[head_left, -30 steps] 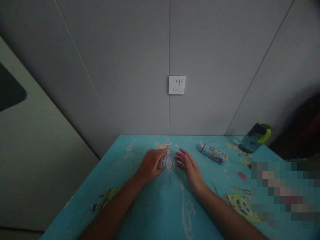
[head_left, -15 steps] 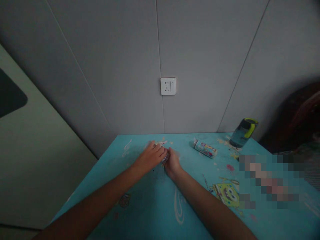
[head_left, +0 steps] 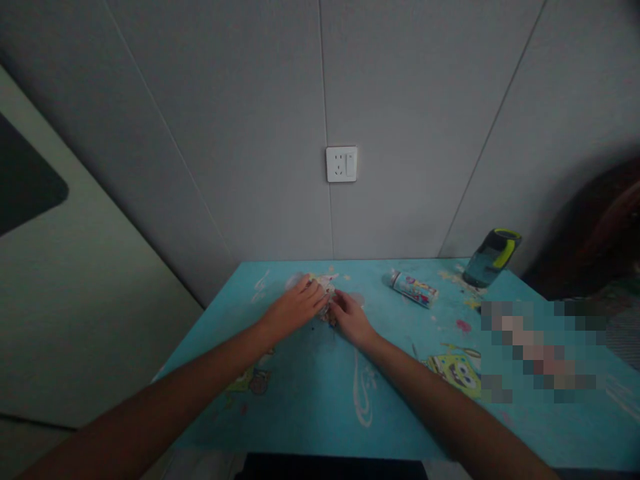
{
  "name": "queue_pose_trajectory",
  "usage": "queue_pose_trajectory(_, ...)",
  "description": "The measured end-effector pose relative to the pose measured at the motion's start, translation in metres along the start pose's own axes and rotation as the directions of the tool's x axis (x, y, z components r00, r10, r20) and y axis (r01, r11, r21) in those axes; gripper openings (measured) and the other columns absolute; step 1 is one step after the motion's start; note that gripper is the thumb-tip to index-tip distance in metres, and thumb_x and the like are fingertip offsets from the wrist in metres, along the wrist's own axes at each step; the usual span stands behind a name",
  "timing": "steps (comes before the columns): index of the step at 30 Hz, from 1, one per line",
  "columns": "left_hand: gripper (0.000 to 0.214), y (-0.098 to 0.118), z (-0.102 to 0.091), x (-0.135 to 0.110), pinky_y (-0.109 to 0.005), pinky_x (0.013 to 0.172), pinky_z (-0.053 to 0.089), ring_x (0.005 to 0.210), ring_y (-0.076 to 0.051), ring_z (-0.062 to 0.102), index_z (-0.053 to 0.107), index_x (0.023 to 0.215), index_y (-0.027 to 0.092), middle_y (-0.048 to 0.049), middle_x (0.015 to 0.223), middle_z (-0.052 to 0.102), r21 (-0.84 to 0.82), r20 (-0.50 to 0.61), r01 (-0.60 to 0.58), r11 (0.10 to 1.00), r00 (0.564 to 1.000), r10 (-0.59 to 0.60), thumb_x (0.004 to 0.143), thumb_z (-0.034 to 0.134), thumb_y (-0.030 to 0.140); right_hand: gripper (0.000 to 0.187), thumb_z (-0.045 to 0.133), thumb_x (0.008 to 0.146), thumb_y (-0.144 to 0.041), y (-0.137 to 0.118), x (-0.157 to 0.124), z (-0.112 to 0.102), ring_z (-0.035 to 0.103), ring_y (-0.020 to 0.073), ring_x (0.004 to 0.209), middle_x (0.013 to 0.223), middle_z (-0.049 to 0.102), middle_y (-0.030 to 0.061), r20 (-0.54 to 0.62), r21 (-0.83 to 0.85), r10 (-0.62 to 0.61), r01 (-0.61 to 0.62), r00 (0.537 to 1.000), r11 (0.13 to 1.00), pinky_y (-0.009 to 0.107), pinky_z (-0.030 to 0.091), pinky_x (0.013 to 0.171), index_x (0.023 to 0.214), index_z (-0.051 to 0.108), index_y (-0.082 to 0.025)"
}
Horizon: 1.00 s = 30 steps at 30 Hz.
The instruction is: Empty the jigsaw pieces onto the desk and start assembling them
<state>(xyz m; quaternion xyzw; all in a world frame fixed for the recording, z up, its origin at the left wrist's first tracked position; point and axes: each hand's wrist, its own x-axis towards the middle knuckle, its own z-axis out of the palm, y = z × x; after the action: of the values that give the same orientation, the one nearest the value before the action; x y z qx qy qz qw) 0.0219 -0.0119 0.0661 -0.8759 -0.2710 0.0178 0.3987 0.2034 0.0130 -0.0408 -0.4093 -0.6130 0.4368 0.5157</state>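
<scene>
My left hand (head_left: 295,308) and my right hand (head_left: 351,319) meet near the far middle of a turquoise cartoon-print table (head_left: 320,393). Between their fingertips lies a small clear object (head_left: 325,305), mostly hidden by the fingers; in the dim light I cannot name it surely. The left hand's fingers curl over it from the left. The right hand's fingers press against it from the right. Both forearms stretch out from the bottom of the view.
A small printed bottle (head_left: 414,289) lies on its side to the right. A dark flask with a yellow-green lid (head_left: 491,249) stands at the far right by the wall. A white wall socket (head_left: 341,164) sits above. A blurred patch covers the table's right part.
A second ago the left hand held a small clear jar and the right hand was open beside it. The right hand has closed in; both hands now cover the object, a little farther from me.
</scene>
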Motion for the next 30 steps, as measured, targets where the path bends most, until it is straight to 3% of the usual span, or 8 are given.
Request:
queue_pose_trajectory(6,0.036,-0.018,-0.011,-0.003,-0.049,0.116,0.032,0.125,-0.027,0.054,0.058,0.13,0.014,-0.0127,0.13,0.062,0.018,0.023,0.019,1.0,1.0,-0.02,0.094,0.06,0.019,0.041,0.067,0.086,-0.024,-0.012,-0.016,-0.014,0.061,0.0274,0.112,0.118,0.068,0.0105,0.057,-0.213,-0.114,0.123,0.992,0.969,0.049,0.044,0.106,0.127,0.065,-0.019)
queue_pose_trajectory(10,0.041,-0.024,-0.018,-0.001,-0.049,0.119,0.03,0.13,-0.028,0.052,0.056,0.132,0.013,-0.0136,0.136,0.058,0.02,0.006,0.023,1.0,1.0,-0.023,0.093,0.064,0.022,0.047,0.063,0.084,-0.019,-0.024,-0.023,-0.012,0.059,0.0282,0.112,0.12,0.067,0.0123,0.068,-0.274,-0.165,0.178,0.984,0.945,0.049,0.041,0.107,0.13,0.063,-0.018)
queue_pose_trajectory(15,0.042,-0.016,0.0,0.0,-0.05,0.121,0.031,0.137,-0.026,0.047,0.053,0.138,0.021,-0.0101,0.143,0.054,-0.072,-0.113,0.102,0.992,0.988,-0.11,0.097,0.058,0.018,0.035,0.063,0.088,-0.022,-0.036,-0.028,-0.012,0.06,0.0274,0.107,0.114,0.068,0.0101,0.094,-0.272,-0.217,0.234,0.972,0.933,0.046,0.045,0.101,0.122,0.066,-0.021)
queue_pose_trajectory(19,0.045,0.001,0.029,0.004,-0.058,0.121,0.03,0.137,-0.029,0.047,0.052,0.141,0.024,-0.0094,0.145,0.054,-0.285,-0.207,0.23,0.931,0.933,-0.294,0.098,0.057,0.018,0.034,0.061,0.093,-0.028,-0.044,-0.032,-0.023,0.06,0.0272,0.112,0.119,0.065,0.011,-0.011,-0.289,-0.233,0.22,0.972,0.932,0.047,0.045,0.103,0.127,0.061,-0.023)
queue_pose_trajectory(22,0.046,0.017,0.045,0.008,-0.058,0.12,0.03,0.136,-0.029,0.048,0.051,0.143,0.022,-0.0126,0.144,0.055,-0.448,-0.25,0.269,0.853,0.878,-0.408,0.098,0.056,0.018,0.035,0.066,0.092,-0.033,-0.052,-0.037,-0.033,0.052,0.0274,0.13,0.14,0.055,0.0122,-0.048,-0.317,-0.246,0.219,0.968,0.923,0.046,0.04,0.111,0.125,0.062,-0.024)
queue_pose_trajectory(24,0.047,0.025,0.05,0.009,-0.059,0.12,0.03,0.139,-0.031,0.046,0.049,0.144,0.021,-0.0138,0.145,0.054,-0.505,-0.291,0.227,0.833,0.864,-0.411,0.098,0.056,0.019,0.029,0.066,0.093,-0.035,-0.06,-0.039,-0.037,0.038,0.0288,0.144,0.156,0.039,0.0114,0.051,-0.308,-0.241,0.245,0.969,0.919,0.047,0.035,0.117,0.119,0.067,-0.023)
queue_pose_trajectory(26,0.048,0.03,0.052,0.009,-0.059,0.119,0.031,0.139,-0.031,0.046,0.048,0.144,0.02,-0.0146,0.143,0.056,-0.533,-0.349,0.188,0.825,0.839,-0.417,0.097,0.058,0.02,0.021,0.059,0.098,-0.034,-0.066,-0.042,-0.037,0.024,0.0278,0.152,0.16,0.034,0.0084,0.175,-0.273,-0.243,0.284,0.954,0.919,0.047,0.028,0.121,0.111,0.072,-0.022)
queue_pose_trajectory(30,0.049,0.033,0.051,0.003,-0.058,0.117,0.033,0.135,-0.031,0.05,0.049,0.144,0.021,-0.0146,0.139,0.059,-0.537,-0.408,0.163,0.828,0.809,-0.424,0.096,0.06,0.021,0.025,0.054,0.101,-0.033,-0.074,-0.047,-0.03,0.02,0.0241,0.154,0.158,0.04,0.0053,0.222,-0.199,-0.223,0.268,0.949,0.943,0.045,0.022,0.126,0.105,0.075,-0.022)
